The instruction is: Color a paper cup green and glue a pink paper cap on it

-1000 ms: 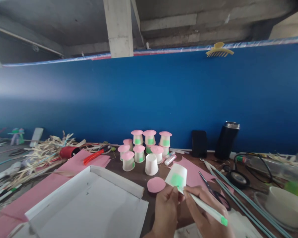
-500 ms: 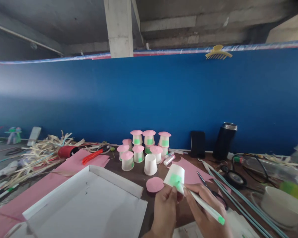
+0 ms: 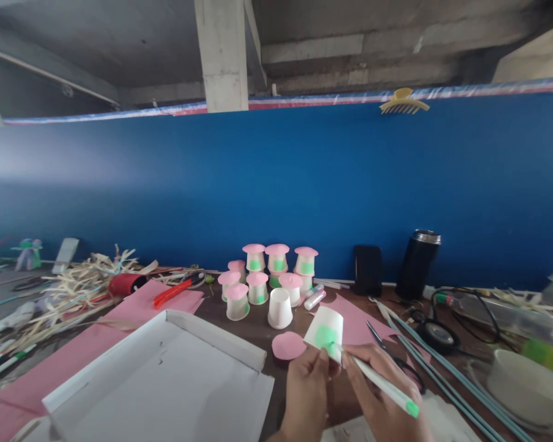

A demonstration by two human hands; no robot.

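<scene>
A white paper cup (image 3: pixel 335 321) with a green patch on its side is pinched in my left hand (image 3: pixel 306 383), tilted. My right hand (image 3: pixel 381 387) grips a white marker pen (image 3: pixel 381 379) with a green end, its tip against the cup's green patch. Just left of the cup lies a pink paper disc (image 3: pixel 288 346). Behind it stands a plain upside-down paper cup (image 3: pixel 280 309). Several cups with pink paper tops (image 3: pixel 237 293) are grouped and partly stacked farther back, some showing green patches.
An open white box lid (image 3: pixel 166 380) fills the front left, over pink paper (image 3: pixel 64 362). Scissors (image 3: pixel 378 336), blue-grey strips (image 3: pixel 447 368) and a white bowl (image 3: pixel 525 380) lie to the right. A black flask (image 3: pixel 417 267) and a phone (image 3: pixel 367 270) stand by the blue partition.
The view has tipped up very slightly. Both hands keep their grip, and the marker stays at the green patch with hardly any visible motion.
</scene>
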